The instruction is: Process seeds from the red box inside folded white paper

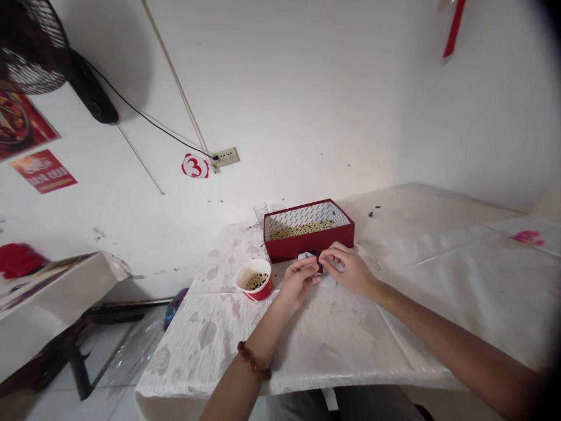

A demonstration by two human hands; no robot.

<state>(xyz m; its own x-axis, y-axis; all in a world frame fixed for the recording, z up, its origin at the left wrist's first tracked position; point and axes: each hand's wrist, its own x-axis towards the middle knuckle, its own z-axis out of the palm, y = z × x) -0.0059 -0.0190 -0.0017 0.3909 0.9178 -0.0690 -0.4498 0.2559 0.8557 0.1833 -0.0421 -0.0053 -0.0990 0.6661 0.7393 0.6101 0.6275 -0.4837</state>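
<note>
Between my two hands, in the middle of the head view, is a small dark red-brown piece (319, 266); its kind is too small to make out. My left hand (298, 279) pinches it from the left. From the other side, the fingertips of my right hand (347, 268) close on its edge. A pale grey-white thing (305, 255) shows just behind the fingers, partly hidden. Beyond them stands a dark red open box (311, 244) holding small yellowish and black bits. Left of my left hand is a white and red paper tub (258, 290) with similar bits inside.
A clear drinking glass (260, 214) stands behind the box's left corner. Dark scraps (373, 211) lie right of the box on the patterned white tablecloth (210, 351). Another table (87, 280) is at the left. A fan (35, 47) hangs on the wall, its cord reaching a socket (227, 156).
</note>
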